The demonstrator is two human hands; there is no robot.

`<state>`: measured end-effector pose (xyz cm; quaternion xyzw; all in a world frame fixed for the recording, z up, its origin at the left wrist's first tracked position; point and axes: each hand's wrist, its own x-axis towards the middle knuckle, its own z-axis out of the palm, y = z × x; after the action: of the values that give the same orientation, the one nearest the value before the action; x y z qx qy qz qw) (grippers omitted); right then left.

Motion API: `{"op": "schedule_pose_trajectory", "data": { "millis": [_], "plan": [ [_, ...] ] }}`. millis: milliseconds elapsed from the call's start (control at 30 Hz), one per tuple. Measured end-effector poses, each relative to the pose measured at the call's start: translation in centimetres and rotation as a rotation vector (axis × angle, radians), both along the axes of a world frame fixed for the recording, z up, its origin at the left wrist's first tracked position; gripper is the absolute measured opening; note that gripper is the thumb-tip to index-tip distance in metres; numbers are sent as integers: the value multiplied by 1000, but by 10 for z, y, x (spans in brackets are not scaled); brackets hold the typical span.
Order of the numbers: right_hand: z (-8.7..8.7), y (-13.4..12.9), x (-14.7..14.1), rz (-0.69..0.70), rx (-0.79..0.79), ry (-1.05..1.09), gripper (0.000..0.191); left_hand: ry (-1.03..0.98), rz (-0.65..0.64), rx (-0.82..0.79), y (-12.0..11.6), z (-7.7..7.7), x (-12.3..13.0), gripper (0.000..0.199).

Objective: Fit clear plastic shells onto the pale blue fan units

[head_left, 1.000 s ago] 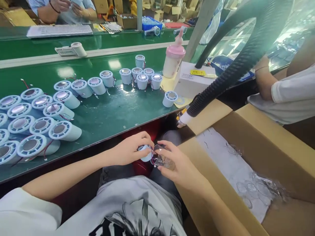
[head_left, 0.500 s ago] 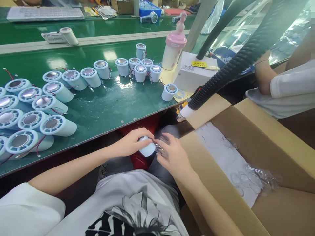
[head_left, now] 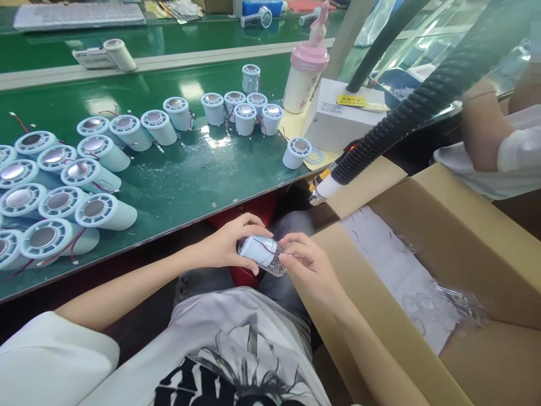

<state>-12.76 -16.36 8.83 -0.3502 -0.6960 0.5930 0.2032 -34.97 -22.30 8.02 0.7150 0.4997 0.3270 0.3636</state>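
Low in front of me, between my lap and the bench edge, my left hand [head_left: 230, 243] is wrapped round a light-blue motor [head_left: 257, 249], a short cylinder lying on its side. A clear plastic cover [head_left: 276, 269] surrounds its right end. Red and dark thin wires [head_left: 270, 250] run along the motor toward my right hand [head_left: 310, 262]. The thumb and fingertips of that hand are pinched together at the wires, beside the cover's rim; their exact contact is partly hidden.
Many similar light-blue motors [head_left: 96, 210] with wires stand on the green bench [head_left: 190, 175]. At right are an open cardboard box [head_left: 363, 304] with clear plastic parts [head_left: 459, 301], a black ribbed hose [head_left: 389, 127], a white box [head_left: 346, 121] and a pink-lidded cup [head_left: 302, 79]. Another person's arm [head_left: 486, 127] is beyond.
The motor has turned in my left hand, and the clear cover now shows around its end. My right hand has shifted slightly right, its fingers drawn closer together. The view has tilted slightly.
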Motion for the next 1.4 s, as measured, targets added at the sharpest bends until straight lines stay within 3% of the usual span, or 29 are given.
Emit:
{"op": "schedule_pose_trajectory", "data": {
  "millis": [200,333,400,533,633,767,967,1400],
  "plan": [
    [2,5,-1,-184,-170,135,23,-213,-59,-188,-5,2,10,67],
    [2,8,2,-177,-224,212,18,-390,12,-350,-9,0,18,66],
    [1,9,5,-67,-103,200,8,-511,58,-404,-12,-1,19,64],
    [-1,7,11,141,408,72,39,-713,110,-477,-16,-4,19,60],
    [-1,6,15,167,533,51,36,-707,42,-489,-19,-2,16,64],
    [1,6,18,187,447,65,42,-596,-40,-420,-18,6,11,76],
    [4,6,18,205,216,128,45,-490,-56,-316,-17,17,8,76],
    [13,1,13,141,-202,127,38,-333,-62,-166,-21,14,5,76]
  ]
}}
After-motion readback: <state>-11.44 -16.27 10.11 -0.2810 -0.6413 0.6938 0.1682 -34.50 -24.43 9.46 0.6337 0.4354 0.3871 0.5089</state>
